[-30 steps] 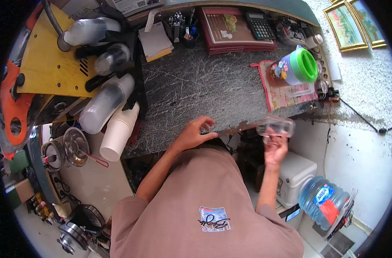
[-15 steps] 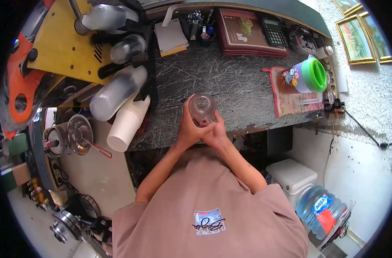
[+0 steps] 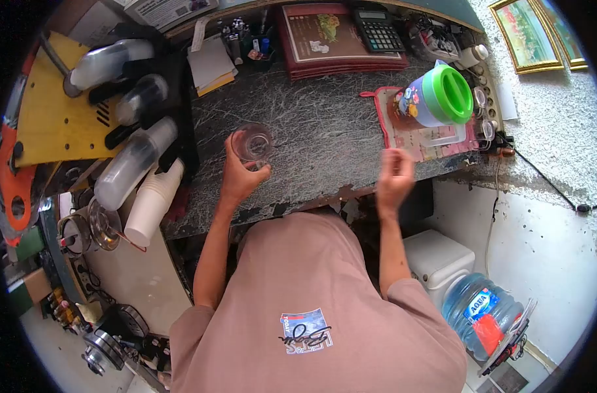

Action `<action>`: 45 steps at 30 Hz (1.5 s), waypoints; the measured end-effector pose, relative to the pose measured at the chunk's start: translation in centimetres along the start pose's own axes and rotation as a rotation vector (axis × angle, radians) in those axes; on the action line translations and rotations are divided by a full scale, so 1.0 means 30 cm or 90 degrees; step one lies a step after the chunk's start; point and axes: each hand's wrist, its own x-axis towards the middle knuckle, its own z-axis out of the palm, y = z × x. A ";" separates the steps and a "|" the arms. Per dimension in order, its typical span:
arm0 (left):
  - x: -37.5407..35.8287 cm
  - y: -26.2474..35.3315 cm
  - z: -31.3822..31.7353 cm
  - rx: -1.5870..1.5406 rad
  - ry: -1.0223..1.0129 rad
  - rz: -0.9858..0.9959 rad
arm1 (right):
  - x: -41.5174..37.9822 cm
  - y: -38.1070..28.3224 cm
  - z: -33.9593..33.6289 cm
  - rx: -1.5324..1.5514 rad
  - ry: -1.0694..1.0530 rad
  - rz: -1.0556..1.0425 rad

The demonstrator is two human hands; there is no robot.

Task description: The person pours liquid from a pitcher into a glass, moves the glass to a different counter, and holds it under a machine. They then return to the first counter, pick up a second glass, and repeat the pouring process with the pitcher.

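A clear glass (image 3: 252, 144) is over the left half of the dark scratched counter (image 3: 311, 131), with my left hand (image 3: 241, 173) wrapped round it. My right hand (image 3: 395, 180) hangs near the counter's front edge, below the pink-edged cloth; it is smeared by motion and its fingers are hard to make out. Behind it, a pitcher with a green lid (image 3: 436, 98) rests tilted in view on the pink cloth (image 3: 413, 141).
Stacked cups (image 3: 153, 204) and plastic cup tubes (image 3: 134, 164) line the left side by a yellow machine (image 3: 66, 108). Maroon folders (image 3: 325, 39) and a calculator (image 3: 377, 31) lie at the back. A water bottle (image 3: 479, 311) stands low right.
My hands have parted. The left one has moved left with the glass, and the right one has let go and moved right towards the cloth. The view has shifted too.
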 end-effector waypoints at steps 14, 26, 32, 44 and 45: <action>-0.112 -0.053 0.083 0.021 0.177 0.001 | 0.515 0.124 -0.216 0.358 0.004 0.238; -0.134 -0.056 0.161 -0.084 0.151 0.097 | 0.510 0.030 -0.178 0.360 -0.034 0.137; -0.128 -0.089 0.129 -0.065 0.048 0.047 | 0.436 -0.124 -0.141 0.280 -0.236 0.094; -0.109 -0.124 0.098 0.001 0.066 0.166 | 0.323 -0.432 0.021 0.012 -0.512 -0.036; -0.105 -0.128 0.094 -0.004 0.069 0.167 | 0.317 -0.462 0.038 0.008 -0.513 -0.040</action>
